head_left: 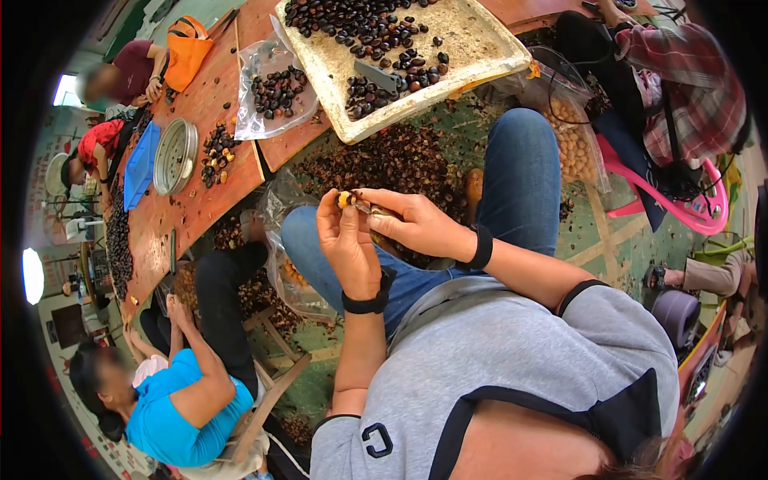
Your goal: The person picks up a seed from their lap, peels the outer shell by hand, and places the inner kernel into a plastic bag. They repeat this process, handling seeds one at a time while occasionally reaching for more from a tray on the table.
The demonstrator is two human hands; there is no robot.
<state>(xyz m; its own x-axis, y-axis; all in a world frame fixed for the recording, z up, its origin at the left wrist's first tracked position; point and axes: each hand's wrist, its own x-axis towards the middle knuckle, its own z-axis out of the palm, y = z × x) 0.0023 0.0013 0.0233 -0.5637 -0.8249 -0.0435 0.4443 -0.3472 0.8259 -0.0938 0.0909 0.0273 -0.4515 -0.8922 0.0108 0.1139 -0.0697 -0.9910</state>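
Note:
Between the fingertips of my left hand [349, 248] is a partly peeled nut [346, 200], yellow where the dark shell is off. Closed close beside it, my right hand [424, 228] grips a small knife [374, 210]; only a short bit of metal shows and its tip is hard to make out. Both hands are above my lap, over a heap of dark shell pieces [392, 160] on the floor. Ahead of them, a white foam tray [472, 48] holds many dark nuts [344, 20] and a grey flat blade [376, 78].
On the wooden table [248, 32] are a clear bag of dark nuts [280, 92], a round metal tin [176, 156], a blue tray [142, 166] and an orange bag [188, 52]. A bag of peeled nuts [570, 140] stands right. People sit left and right; a pink stool [712, 200] is at right.

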